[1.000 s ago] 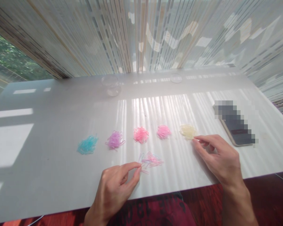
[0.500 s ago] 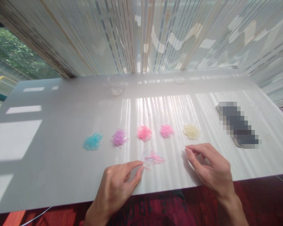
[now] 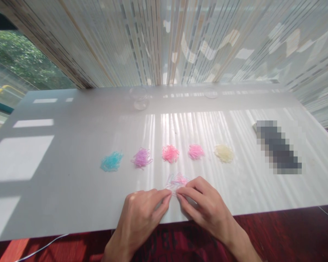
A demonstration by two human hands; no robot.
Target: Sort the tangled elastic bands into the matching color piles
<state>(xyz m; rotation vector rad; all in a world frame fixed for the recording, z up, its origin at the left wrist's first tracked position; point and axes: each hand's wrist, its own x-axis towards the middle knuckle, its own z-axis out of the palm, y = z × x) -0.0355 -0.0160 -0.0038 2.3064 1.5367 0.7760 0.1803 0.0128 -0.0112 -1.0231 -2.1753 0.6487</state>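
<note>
Intently, two bare hands meet near the front edge of a white table [image 3: 79, 145], fingertips close together beside a small mixed pile [image 3: 178, 179] of thin, looped bands in pink and pale blue. The left hand [image 3: 142, 209] has its thumb and forefinger pinched nearly closed at the near side of the pile; the right hand [image 3: 207, 203] mirrors it just beside, its thumb and forefinger also drawn together, partly covering the pile's right end. Whether either pinch grips a band is too small to tell.

Beyond the hands, five single-color piles line up across the table: from left to right, a teal pile [image 3: 112, 162], a purple pile [image 3: 142, 158], a coral-pink pile [image 3: 170, 154], a light pink pile [image 3: 196, 151] and a pale yellow pile [image 3: 224, 153]. Toward the back stand clear, round containers [image 3: 141, 104], with a clear disc [image 3: 211, 93] lying to their right. A dark, pixelated phone [image 3: 279, 147] lies at the right side. Sunlight stripes the tabletop below a patterned curtain [image 3: 158, 40], while greenery [image 3: 30, 54] shows through the window at left.
</note>
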